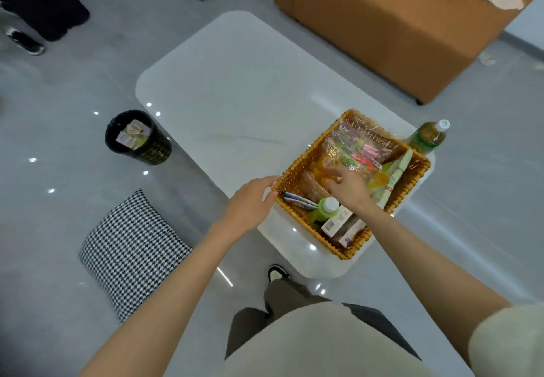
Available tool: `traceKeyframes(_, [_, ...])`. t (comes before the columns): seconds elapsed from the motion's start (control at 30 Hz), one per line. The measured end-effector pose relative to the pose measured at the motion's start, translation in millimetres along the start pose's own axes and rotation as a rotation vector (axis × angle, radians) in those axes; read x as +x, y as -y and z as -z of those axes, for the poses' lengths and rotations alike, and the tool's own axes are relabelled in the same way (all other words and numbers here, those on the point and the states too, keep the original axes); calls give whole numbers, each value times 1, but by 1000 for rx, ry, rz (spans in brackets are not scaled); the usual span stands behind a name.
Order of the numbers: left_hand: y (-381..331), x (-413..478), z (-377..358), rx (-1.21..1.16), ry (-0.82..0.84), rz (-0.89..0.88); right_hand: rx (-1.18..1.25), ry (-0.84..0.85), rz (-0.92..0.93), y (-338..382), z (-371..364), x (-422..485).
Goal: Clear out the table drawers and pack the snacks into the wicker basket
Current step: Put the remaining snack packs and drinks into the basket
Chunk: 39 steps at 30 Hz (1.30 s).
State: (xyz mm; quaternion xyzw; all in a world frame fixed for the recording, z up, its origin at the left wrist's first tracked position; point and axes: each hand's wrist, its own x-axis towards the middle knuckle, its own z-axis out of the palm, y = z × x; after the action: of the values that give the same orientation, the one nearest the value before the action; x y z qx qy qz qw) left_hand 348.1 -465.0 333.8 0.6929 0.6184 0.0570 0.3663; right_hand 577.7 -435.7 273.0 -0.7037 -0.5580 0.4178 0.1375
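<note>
- left hand: fingers straight, touching the wicker basket at its left corner
- right hand inside basket, on snack bag; pinching or just resting, can't tell

Head view, probably standing, down onto table.

Rough woven wicker basket under the right hand; crinkly glossy plastic bag beyond its fingers. Glossy smooth white table beneath. Houndstooth cloth cushion left of the left hand.
</note>
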Motion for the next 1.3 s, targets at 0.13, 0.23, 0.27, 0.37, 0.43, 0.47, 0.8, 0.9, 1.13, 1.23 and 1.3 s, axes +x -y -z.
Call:
traceKeyframes(0.13, [11,41,13,60,111,-76,40,-63,-90,4,-2,11])
traceKeyframes(0.23, [10,77,20,78,191,-159,27,-122,-162,5,-6,18])
traceKeyframes(0.27, [8,89,22,87,220,-183,35,-144,-195,5,-9,20])
traceKeyframes(0.37, [3,125,26,149,307,-281,81,-205,-295,7,-18,26])
traceKeyframes(0.43, [0,149,28,200,350,-354,117,-251,-363,5,-23,32])
traceKeyframes(0.47, [-1,160,28,221,371,-389,131,-269,-397,3,-25,35])
traceKeyframes(0.8, [-19,239,-4,302,481,-521,95,-425,-524,-27,-31,76])
traceKeyframes(0.9, [-22,256,-25,309,464,-544,-31,-404,-509,-48,-29,91])
traceKeyframes(1.13, [-16,289,-90,410,447,-583,-239,-235,-501,-101,-23,126])
traceKeyframes(1.23, [-17,298,-114,541,405,-613,-259,-194,-462,-117,-19,132])
traceKeyframes(1.3, [-20,303,-125,637,354,-626,-165,-156,-415,-126,-18,132])
